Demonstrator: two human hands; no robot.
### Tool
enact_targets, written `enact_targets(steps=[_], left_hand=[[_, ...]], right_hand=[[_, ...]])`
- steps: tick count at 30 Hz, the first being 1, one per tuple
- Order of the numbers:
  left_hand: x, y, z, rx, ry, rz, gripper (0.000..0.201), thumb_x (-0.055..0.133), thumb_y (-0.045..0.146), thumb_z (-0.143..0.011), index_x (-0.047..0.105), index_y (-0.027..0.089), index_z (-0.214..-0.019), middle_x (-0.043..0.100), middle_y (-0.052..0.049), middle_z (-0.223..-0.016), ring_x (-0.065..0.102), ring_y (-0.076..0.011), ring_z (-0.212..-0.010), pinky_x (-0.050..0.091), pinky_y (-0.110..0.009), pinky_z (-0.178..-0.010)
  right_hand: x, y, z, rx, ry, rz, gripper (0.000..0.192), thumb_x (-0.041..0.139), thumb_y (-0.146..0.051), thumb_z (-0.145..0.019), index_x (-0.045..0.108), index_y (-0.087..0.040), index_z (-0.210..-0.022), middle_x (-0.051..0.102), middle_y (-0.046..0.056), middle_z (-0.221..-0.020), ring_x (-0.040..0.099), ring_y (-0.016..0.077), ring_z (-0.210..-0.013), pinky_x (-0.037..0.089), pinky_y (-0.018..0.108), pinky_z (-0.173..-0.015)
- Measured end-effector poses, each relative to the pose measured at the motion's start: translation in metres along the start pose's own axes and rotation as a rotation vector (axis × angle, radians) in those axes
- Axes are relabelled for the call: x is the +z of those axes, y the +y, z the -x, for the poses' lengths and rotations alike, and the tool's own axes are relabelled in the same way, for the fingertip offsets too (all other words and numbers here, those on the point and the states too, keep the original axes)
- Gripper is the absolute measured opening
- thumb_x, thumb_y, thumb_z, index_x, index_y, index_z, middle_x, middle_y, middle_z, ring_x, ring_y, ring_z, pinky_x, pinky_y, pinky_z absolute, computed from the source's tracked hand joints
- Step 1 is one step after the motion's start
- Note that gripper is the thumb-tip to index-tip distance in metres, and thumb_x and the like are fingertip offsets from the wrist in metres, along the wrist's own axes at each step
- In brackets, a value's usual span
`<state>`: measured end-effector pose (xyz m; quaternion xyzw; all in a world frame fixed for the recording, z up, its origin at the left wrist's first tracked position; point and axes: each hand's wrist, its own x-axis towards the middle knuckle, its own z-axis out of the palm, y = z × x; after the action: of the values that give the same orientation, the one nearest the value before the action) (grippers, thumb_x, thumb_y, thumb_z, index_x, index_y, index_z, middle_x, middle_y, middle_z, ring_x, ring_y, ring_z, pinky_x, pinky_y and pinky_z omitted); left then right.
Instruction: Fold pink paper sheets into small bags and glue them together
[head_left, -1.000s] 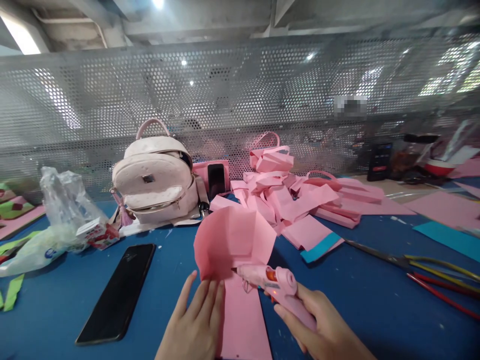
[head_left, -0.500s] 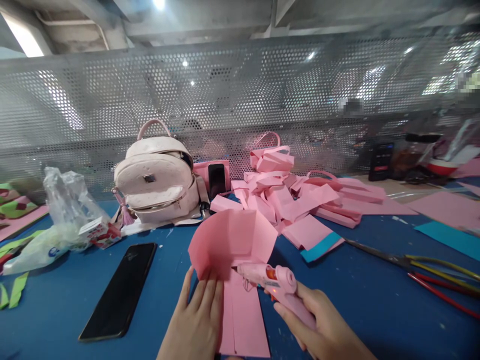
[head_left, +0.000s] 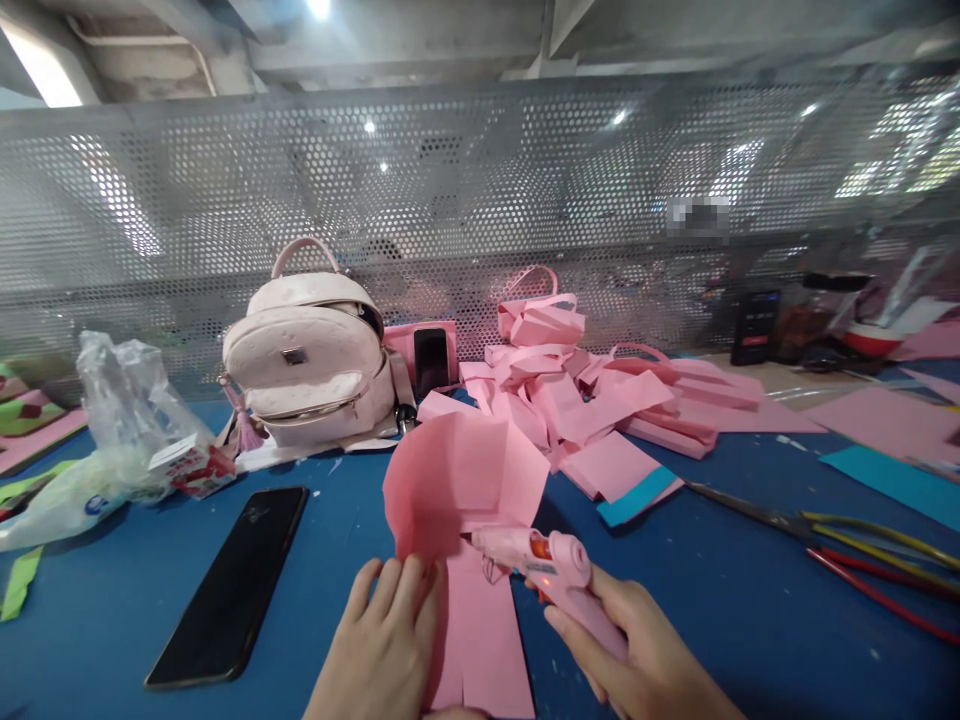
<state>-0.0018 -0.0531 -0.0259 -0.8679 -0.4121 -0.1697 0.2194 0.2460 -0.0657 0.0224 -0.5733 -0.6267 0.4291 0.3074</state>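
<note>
A sheet of pink paper (head_left: 487, 630) lies in front of me, its far part bent up into a curved wall with creases. My left hand (head_left: 390, 625) is at its left edge, fingers curled and closed on the paper beside the fold. In my right hand (head_left: 626, 640) is a pink hot glue gun (head_left: 559, 565), wrapped by my fingers around the handle. Its dark nozzle points left, over the paper near the fold; I cannot tell whether it touches. A small orange light glows on the gun.
A black phone (head_left: 232, 590) lies at left, near a plastic bag (head_left: 127, 400) and small carton (head_left: 193, 465). A pale backpack (head_left: 307, 360) and piled pink paper pieces (head_left: 555, 390) stand behind. Scissors (head_left: 810, 525) lie at right on the blue table (head_left: 720, 610).
My left hand's fingers, stretched flat on the paper before, are now bent and drawn back at its left edge. The glue gun stays nearly in place; the view has shifted slightly.
</note>
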Motion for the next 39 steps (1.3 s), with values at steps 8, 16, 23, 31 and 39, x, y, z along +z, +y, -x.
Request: enact_targets(steps=[8,16,23,31,39], left_hand=[[0.000,-0.003,-0.001,0.031,0.022,0.046,0.088,0.022,0.081,-0.086,0.068,0.016,-0.122,0.065,-0.012,-0.102,0.052,-0.0263,-0.095,0.033,-0.041,-0.096],[-0.002,-0.009,0.001,0.021,0.024,0.005,0.084,0.025,0.083,-0.083,0.062,0.026,-0.131,0.070,-0.012,-0.113,0.052,-0.0304,-0.102,0.032,-0.042,-0.094],[-0.001,-0.013,0.000,0.061,-0.011,0.036,0.083,0.029,0.082,-0.084,0.059,0.023,-0.134,0.071,-0.011,-0.111,0.054,-0.0289,-0.096,0.033,-0.040,-0.090],[-0.007,-0.023,-0.004,0.233,0.019,-0.006,0.069,0.039,0.069,-0.093,0.063,0.016,-0.129,0.070,-0.006,-0.124,0.053,-0.0233,-0.097,0.034,-0.034,-0.088],[0.004,-0.012,0.002,0.126,-0.009,0.101,0.040,0.038,0.036,-0.103,0.062,0.020,-0.131,0.066,-0.005,-0.131,0.055,-0.0215,-0.096,0.038,-0.034,-0.091]], right_hand=[[-0.002,-0.002,0.000,0.023,-0.030,-0.024,0.043,0.054,-0.050,-0.089,0.064,-0.012,-0.108,0.046,-0.005,-0.047,0.040,0.0087,-0.040,0.033,0.019,-0.040],[0.000,0.007,-0.003,0.000,-0.035,0.022,0.041,0.049,-0.053,-0.091,0.065,-0.015,-0.097,0.045,-0.005,-0.048,0.043,0.0096,-0.042,0.033,0.019,-0.042],[0.000,0.002,-0.002,0.002,-0.027,0.011,0.042,0.052,-0.055,-0.089,0.065,-0.015,-0.096,0.041,-0.006,-0.048,0.039,0.0088,-0.041,0.030,0.020,-0.041],[0.001,0.005,-0.002,0.026,0.004,0.030,0.043,0.050,-0.054,-0.090,0.064,-0.014,-0.098,0.043,-0.005,-0.049,0.043,0.0100,-0.042,0.032,0.020,-0.041],[0.000,0.009,-0.004,0.010,-0.021,0.005,0.045,0.050,-0.056,-0.090,0.065,-0.015,-0.094,0.044,-0.004,-0.048,0.042,0.0098,-0.042,0.032,0.020,-0.042]])
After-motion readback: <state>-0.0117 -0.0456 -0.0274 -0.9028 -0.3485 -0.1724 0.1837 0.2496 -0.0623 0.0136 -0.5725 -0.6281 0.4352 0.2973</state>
